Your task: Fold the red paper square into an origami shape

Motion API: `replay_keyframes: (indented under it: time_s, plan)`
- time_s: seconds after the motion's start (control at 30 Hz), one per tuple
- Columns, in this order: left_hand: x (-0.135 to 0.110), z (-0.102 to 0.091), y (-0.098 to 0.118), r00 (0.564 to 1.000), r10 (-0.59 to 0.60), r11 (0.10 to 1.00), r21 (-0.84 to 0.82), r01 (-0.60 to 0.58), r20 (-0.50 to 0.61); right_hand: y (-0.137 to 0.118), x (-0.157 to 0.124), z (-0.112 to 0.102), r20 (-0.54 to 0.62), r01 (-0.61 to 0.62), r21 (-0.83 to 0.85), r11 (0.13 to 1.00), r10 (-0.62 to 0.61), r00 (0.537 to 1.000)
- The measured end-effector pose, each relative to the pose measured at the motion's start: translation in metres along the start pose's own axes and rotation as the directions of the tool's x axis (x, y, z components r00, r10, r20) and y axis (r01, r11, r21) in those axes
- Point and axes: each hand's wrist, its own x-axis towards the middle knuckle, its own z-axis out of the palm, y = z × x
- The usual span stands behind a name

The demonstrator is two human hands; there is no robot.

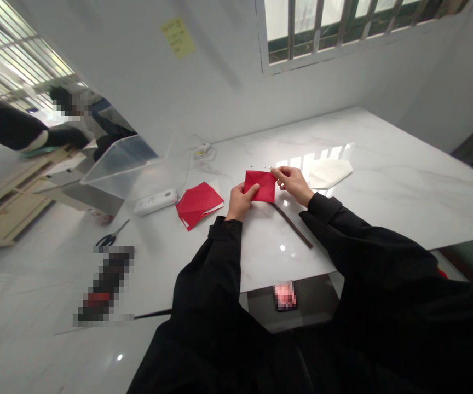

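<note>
A square of folded red paper (263,183), creased like an envelope, is held just above the white table. My left hand (240,201) grips its left side, thumb pressed flat on top and fingers underneath. At the upper right corner my right hand (293,184) has thumb and fingertips pinched on the edge. A thin dark brown stick (293,225) lies on the table, its far end close under the paper. To the left rests a loose pile of red sheets (199,203) with some white ones among them. A cream-white cut piece (330,174) lies right of my right hand.
Small shiny beads (264,166) lie beyond the paper. A long white device (156,202), scissors (112,234) and a clear plastic bin (117,164) stand left. A cable (204,150) lies by the wall. Below the table edge is a blurred-out phone (284,296). Another person (18,123) is at far left.
</note>
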Motion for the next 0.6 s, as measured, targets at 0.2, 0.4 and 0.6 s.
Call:
replay_keyframes:
  time_s: [0.2, 0.4, 0.6]
  plan:
    - [0.013, -0.013, -0.005, 0.936, 0.059, 0.991, -0.095, -0.098, -0.347, 0.004, 0.011, -0.016, -0.152, 0.115, -0.273, 0.955, -0.161, 0.975]
    - [0.016, -0.018, -0.006, 0.883, 0.113, 0.989, -0.036, -0.145, -0.455, 0.009, 0.008, -0.018, -0.081, 0.155, -0.513, 0.844, -0.227, 0.971]
    - [0.018, -0.022, -0.014, 0.832, 0.107, 0.993, 0.024, -0.112, -0.545, 0.027, 0.013, -0.016, -0.014, 0.178, -0.632, 0.754, -0.241, 0.97]
